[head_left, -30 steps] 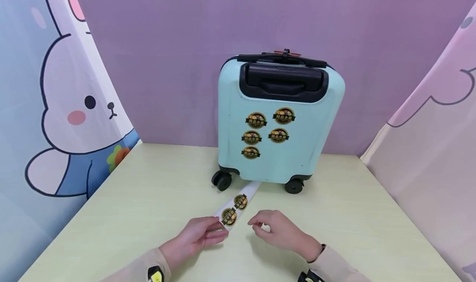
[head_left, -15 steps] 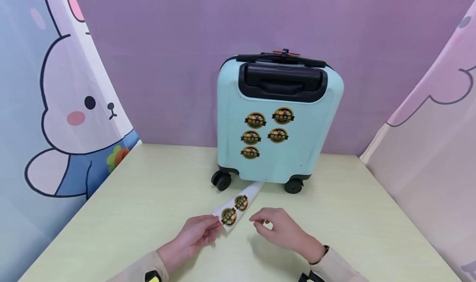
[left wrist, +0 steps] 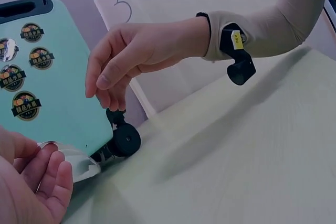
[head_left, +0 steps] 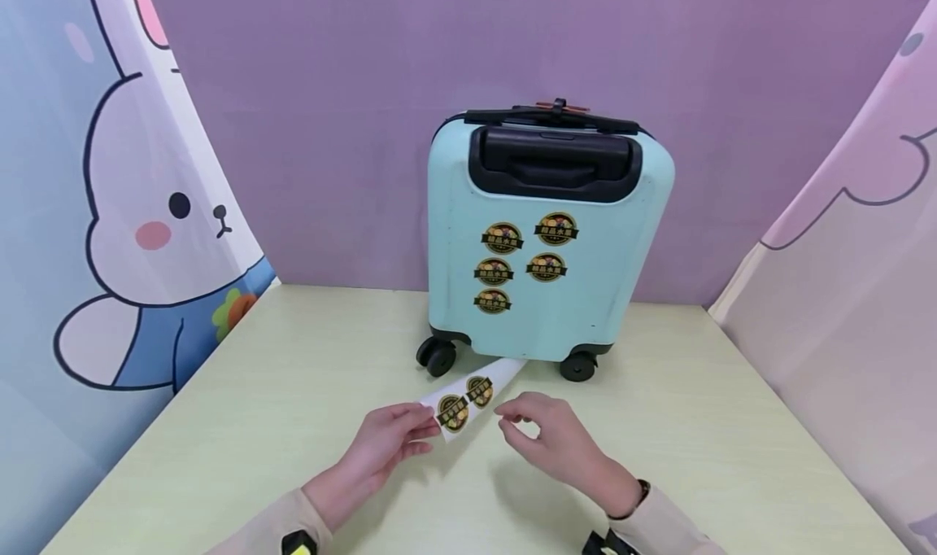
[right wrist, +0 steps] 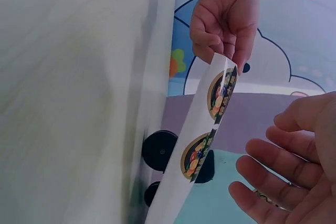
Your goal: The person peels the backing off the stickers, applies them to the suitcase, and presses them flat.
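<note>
My left hand (head_left: 382,447) pinches the near end of a white backing strip (head_left: 507,371) between thumb and fingers. Two round black-and-gold stickers, one of them a fruit-print sticker (head_left: 453,413), show on the strip, which slants back under the suitcase. To the strip's right hovers my right hand (head_left: 562,443), fingers loosely bent; in the right wrist view its fingers (right wrist: 286,163) hold nothing. A mint-green suitcase (head_left: 586,294) stands upright behind both hands. Several matching stickers, including an upper-right sticker (head_left: 556,229), are on its face in two columns.
The suitcase stands on black wheels (head_left: 578,366) on a pale wood-look table (head_left: 307,351). Behind it rises a purple backdrop (head_left: 307,132). A cartoon-print curtain (head_left: 146,189) borders the left side, and a pale printed curtain (head_left: 864,319) the right.
My left hand has raised the strip's near end slightly and moved it away from me. My right hand has shifted a little forward, toward the strip. The stickers on the suitcase are unchanged.
</note>
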### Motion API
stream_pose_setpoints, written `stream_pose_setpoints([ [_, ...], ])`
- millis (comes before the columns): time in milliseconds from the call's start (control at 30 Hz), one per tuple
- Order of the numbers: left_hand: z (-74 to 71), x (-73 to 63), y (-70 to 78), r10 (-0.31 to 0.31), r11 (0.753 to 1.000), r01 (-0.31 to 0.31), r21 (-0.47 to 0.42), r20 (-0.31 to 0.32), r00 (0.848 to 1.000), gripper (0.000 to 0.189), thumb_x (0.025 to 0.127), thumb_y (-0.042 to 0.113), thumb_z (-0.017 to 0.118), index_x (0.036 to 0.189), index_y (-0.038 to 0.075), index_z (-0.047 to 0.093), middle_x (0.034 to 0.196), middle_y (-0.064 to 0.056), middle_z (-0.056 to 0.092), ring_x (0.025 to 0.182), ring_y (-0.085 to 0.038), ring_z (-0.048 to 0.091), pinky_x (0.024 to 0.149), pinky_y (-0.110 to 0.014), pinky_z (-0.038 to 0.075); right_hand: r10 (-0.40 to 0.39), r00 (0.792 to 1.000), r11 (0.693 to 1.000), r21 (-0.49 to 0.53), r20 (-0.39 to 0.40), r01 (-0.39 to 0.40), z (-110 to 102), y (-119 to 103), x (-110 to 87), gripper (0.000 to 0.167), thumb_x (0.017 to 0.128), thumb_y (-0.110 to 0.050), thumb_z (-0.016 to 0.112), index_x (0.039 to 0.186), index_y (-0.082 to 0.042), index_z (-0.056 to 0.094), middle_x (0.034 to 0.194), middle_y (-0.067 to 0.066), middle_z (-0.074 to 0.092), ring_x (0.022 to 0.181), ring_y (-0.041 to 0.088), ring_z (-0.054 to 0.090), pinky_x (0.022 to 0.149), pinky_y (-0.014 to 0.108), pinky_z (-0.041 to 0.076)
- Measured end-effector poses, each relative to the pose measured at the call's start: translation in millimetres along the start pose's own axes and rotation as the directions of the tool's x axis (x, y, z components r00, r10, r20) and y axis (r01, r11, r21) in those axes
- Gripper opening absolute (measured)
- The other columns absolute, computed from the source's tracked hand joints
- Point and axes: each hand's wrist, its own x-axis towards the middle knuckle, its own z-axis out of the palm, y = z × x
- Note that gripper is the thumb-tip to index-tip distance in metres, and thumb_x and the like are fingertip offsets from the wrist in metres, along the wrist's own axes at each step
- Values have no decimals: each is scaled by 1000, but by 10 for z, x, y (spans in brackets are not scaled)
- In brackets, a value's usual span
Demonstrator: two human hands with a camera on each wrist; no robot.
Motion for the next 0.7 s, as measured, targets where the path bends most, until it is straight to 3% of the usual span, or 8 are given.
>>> stream_pose_setpoints([
  [367, 103, 9, 101, 49, 999, -49, -8, 21, 999, 27, 96, 4, 62, 113, -16, 59, 88, -11, 71, 81, -16, 70, 72, -29, 60, -170, 976, 982, -108, -136, 156, 37, -44, 133, 25, 74, 3, 81, 96, -5, 74, 89, 2, 71, 81, 15, 67, 71, 22, 56],
  [700, 238, 7, 171, 95, 995, -93, -24, 60, 994, 19, 97, 5, 62, 107, -11, 65, 89, -11, 71, 82, -17, 71, 73, -29, 60, -250, 957, 949, -231, -145, 213, 92, -75, 227, 18, 78, -8, 82, 94, -6, 74, 90, 1, 70, 86, 17, 66, 76, 26, 56],
])
